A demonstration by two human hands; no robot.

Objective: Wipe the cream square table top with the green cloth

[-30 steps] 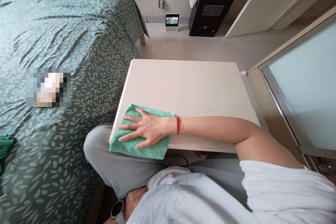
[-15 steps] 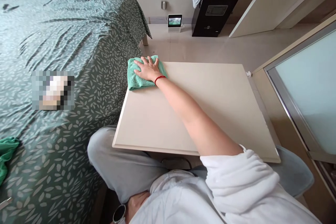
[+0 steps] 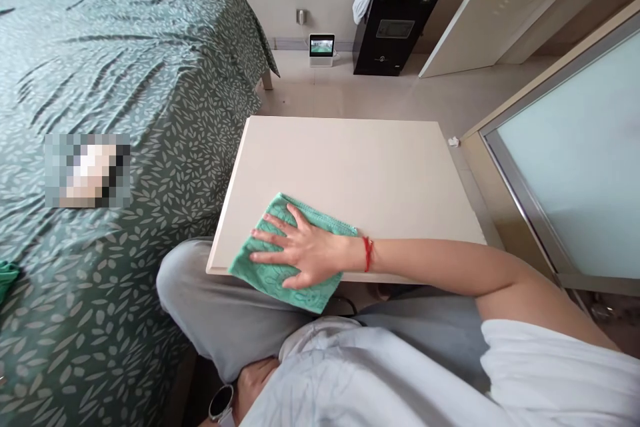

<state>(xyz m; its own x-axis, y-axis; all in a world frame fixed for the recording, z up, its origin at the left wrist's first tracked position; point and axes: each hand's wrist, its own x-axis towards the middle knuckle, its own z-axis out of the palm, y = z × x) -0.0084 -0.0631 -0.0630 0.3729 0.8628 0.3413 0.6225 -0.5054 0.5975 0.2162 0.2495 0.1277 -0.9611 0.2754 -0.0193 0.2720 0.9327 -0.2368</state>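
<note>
A green cloth [image 3: 320, 213] lies spread on the near left part of the cream tabletop [image 3: 360, 167], and its lower corner hangs over the front edge. My right hand [image 3: 305, 250], with a red string at the wrist, presses flat on the cloth with fingers spread. My left hand [image 3: 255, 377] rests low by my lap, below the table, next to a wristwatch [image 3: 221, 402]; its fingers are hidden by my shirt.
On the left stands a bed with a leaf-patterned green sheet [image 3: 150, 247], a blurred item and another green cloth [image 3: 7, 277]. A small screen [image 3: 321, 47], a black cabinet [image 3: 390, 30] topped with clothes and a glass-panelled door [image 3: 575, 147] are beyond.
My right hand and the cloth have moved from the far left corner to the near edge of the table. The cloth is now spread wider and turned. The view has shifted slightly.
</note>
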